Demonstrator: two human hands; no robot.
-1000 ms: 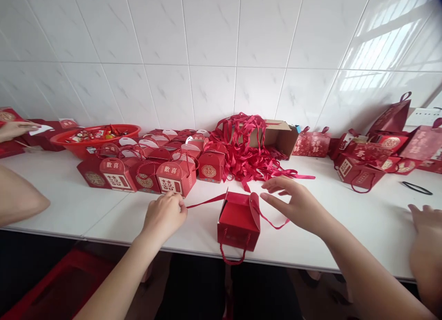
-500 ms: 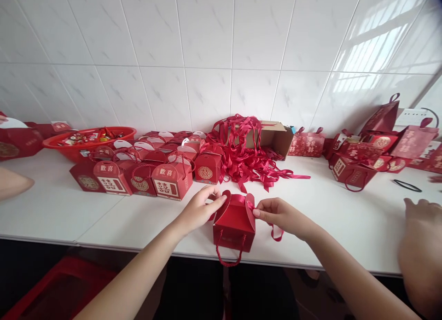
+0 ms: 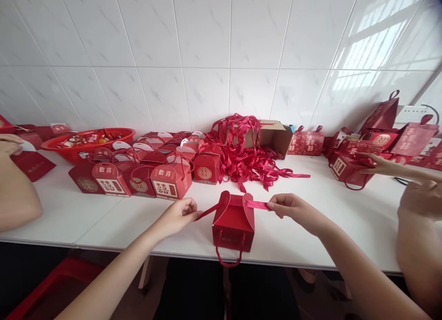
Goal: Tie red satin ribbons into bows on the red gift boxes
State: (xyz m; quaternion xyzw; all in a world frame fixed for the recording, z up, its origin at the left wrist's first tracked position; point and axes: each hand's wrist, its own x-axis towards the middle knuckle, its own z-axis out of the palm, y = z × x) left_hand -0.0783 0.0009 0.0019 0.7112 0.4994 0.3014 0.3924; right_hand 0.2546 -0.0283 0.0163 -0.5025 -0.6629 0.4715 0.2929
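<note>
The left hand and right hand are pinching 2 lengths of red satin ribbon, 1 on each side of the red gift box, which is standing near the white table's front edge.

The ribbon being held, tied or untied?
The ribbon looks untied: left hand and right hand hold it either side of the gift box; no bow shows.
</note>
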